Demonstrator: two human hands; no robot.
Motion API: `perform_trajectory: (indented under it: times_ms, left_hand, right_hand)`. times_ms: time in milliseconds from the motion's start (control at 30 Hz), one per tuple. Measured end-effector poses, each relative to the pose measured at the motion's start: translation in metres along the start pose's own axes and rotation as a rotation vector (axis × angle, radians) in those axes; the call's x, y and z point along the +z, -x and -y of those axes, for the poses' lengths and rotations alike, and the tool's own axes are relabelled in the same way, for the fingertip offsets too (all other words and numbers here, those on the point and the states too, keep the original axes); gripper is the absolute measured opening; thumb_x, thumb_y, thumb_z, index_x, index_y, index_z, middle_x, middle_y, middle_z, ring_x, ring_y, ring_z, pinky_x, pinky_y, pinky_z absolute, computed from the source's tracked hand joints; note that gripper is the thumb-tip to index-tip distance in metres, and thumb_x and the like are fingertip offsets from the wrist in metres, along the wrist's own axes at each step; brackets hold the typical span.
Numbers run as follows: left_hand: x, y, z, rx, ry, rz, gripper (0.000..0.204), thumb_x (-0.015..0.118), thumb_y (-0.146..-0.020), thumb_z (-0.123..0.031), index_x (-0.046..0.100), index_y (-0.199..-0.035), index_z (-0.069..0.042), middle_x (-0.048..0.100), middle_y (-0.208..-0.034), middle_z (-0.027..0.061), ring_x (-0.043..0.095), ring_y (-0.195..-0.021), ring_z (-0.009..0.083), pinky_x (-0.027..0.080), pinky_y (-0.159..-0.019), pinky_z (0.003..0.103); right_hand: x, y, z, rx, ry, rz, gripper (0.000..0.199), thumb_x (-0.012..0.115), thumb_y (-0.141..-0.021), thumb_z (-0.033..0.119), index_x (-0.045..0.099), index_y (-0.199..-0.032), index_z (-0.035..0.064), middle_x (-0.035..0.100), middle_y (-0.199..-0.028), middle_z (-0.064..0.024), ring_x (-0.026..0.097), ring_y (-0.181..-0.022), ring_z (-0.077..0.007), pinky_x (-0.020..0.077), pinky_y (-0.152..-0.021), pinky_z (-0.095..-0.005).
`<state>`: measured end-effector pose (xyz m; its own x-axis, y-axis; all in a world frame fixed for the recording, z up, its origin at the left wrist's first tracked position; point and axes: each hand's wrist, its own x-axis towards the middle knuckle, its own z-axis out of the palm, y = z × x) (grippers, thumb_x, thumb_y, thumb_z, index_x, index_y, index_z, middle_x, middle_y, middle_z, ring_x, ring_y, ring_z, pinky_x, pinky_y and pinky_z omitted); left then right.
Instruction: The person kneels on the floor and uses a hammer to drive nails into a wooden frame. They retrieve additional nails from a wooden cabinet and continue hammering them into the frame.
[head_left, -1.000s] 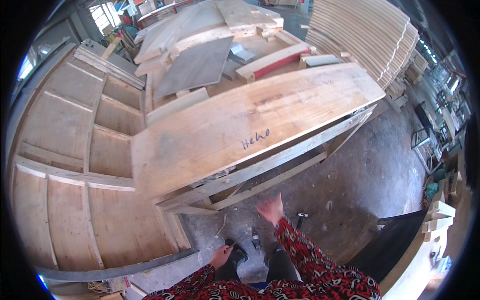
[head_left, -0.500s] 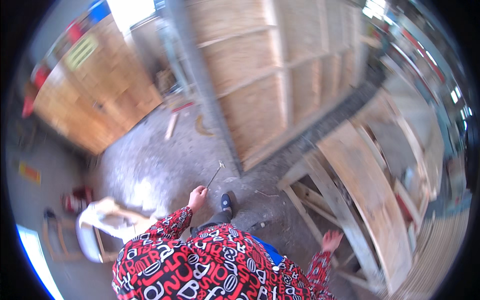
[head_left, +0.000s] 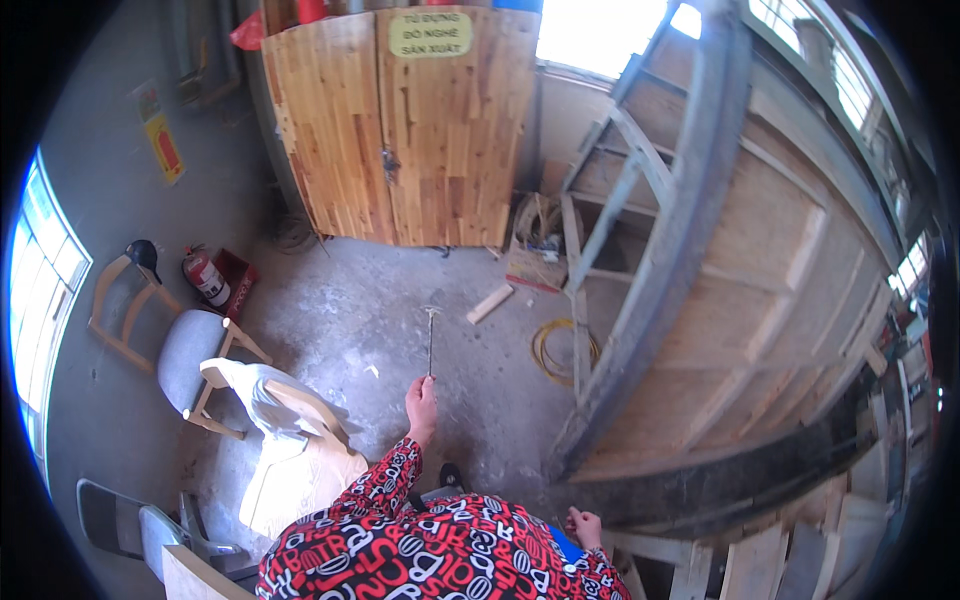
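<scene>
My left hand [head_left: 421, 402] is closed around the lower end of a long, thin dark rod with a small pale crosswise head [head_left: 431, 335]. It points away from me over the concrete floor; its exact kind is too small to make out. Low on the right, my right hand [head_left: 585, 527] hangs beside my body, near the blue patch [head_left: 566, 546] on my red, black and white patterned clothing. Its fingers are loosely bent and apart, with nothing visible in them. A dark shoe [head_left: 451, 475] shows under me.
Ahead stands a wooden two-door cabinet [head_left: 440, 130]. A large framed wooden panel [head_left: 740, 330] leans at right. A wood piece [head_left: 490, 304] and yellow coil [head_left: 545, 350] lie on the floor. Chairs [head_left: 195, 355] and a fire extinguisher [head_left: 207, 277] stand left.
My view has turned left, so the cabinet now stands ahead and the panel lies farther right. The rod stays in my left hand; my right hand is no longer beside the wooden frame.
</scene>
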<state>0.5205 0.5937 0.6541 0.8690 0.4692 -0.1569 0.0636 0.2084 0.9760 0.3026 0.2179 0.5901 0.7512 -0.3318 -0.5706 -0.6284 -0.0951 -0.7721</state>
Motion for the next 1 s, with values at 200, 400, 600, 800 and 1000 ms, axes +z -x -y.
perform_trajectory:
  times_ms: [200, 400, 600, 800, 1000]
  left_hand:
    - [-0.017, -0.070, -0.084, -0.166, 0.376, 0.124, 0.023, 0.049, -0.093, -0.026, 0.055, -0.102, -0.006, 0.038, -0.054, -0.0051, 0.032, -0.040, 0.0045, 0.025, -0.035, 0.021]
    - [-0.069, -0.105, -0.116, -0.226, 0.480, -0.062, 0.021, 0.047, -0.094, -0.024, 0.053, -0.105, -0.007, 0.034, -0.056, -0.0045, 0.027, -0.041, 0.0045, 0.020, -0.036, 0.020]
    - [-0.090, -0.167, -0.100, -0.196, 0.389, -0.298, 0.022, 0.044, -0.095, -0.022, 0.053, -0.106, -0.006, 0.034, -0.055, -0.0039, 0.027, -0.038, 0.0038, 0.019, -0.034, 0.021]
    - [-0.080, -0.226, -0.086, -0.161, 0.298, -0.455, 0.020, 0.045, -0.095, -0.022, 0.054, -0.105, -0.008, 0.035, -0.052, -0.0044, 0.025, -0.036, 0.0040, 0.019, -0.033, 0.021]
    - [-0.059, -0.311, -0.105, -0.154, 0.387, -0.550, 0.018, 0.048, -0.093, -0.022, 0.056, -0.101, -0.008, 0.035, -0.052, -0.0049, 0.026, -0.037, 0.0035, 0.018, -0.033, 0.021]
  right_hand:
    - [0.077, -0.103, 0.176, 0.264, -0.678, 0.494, 0.074, 0.026, -0.083, 0.071, 0.048, -0.120, 0.0110, 0.053, -0.118, -0.0070, 0.051, -0.103, -0.0257, 0.0426, -0.083, -0.0415]
    - [0.217, -0.133, 0.395, 0.011, -0.829, 1.205, 0.086, 0.021, -0.083, 0.072, 0.026, -0.141, 0.0082, 0.027, -0.146, -0.0095, 0.031, -0.130, -0.0303, 0.0267, -0.101, -0.0485]
    - [0.325, -0.203, 0.504, -0.006, -0.643, 1.395, 0.086, 0.021, -0.083, 0.072, 0.032, -0.139, 0.0070, 0.030, -0.144, -0.0115, 0.034, -0.127, -0.0307, 0.0305, -0.099, -0.0478]
    - [0.388, -0.287, 0.570, -0.118, -0.327, 1.311, 0.070, 0.025, -0.091, 0.060, 0.042, -0.130, 0.0048, 0.052, -0.124, -0.0118, 0.052, -0.109, -0.0255, 0.0416, -0.088, -0.0395]
    - [0.440, -0.354, 0.694, -0.447, 0.017, 1.064, 0.039, 0.043, -0.096, 0.033, 0.050, -0.119, 0.0026, 0.062, -0.101, -0.0075, 0.061, -0.086, -0.0166, 0.0482, -0.068, -0.0275]
